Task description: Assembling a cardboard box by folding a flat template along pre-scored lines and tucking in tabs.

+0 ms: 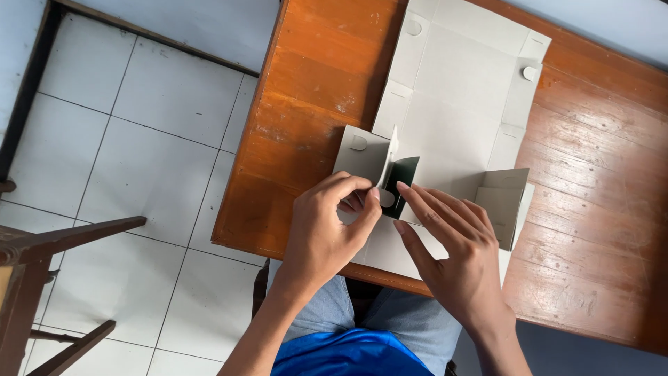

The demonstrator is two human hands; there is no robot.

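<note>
A flat grey cardboard box blank (pixel 459 90) lies unfolded on an orange-brown wooden table (pixel 306 111). Its near left corner flap (pixel 400 182) stands up and shows a dark green outer face. My left hand (pixel 327 226) pinches that small upright flap between thumb and fingers. My right hand (pixel 452 251) rests on the blank beside it, with its fingertips touching the green flap from the right. Another flap (pixel 504 202) is folded up at the near right side of the blank.
The table's near edge (pixel 243 244) is just in front of my lap, with blue jeans and a blue shirt below. White tiled floor (pixel 139 153) lies to the left. Part of a dark wooden chair (pixel 42 271) stands at the lower left.
</note>
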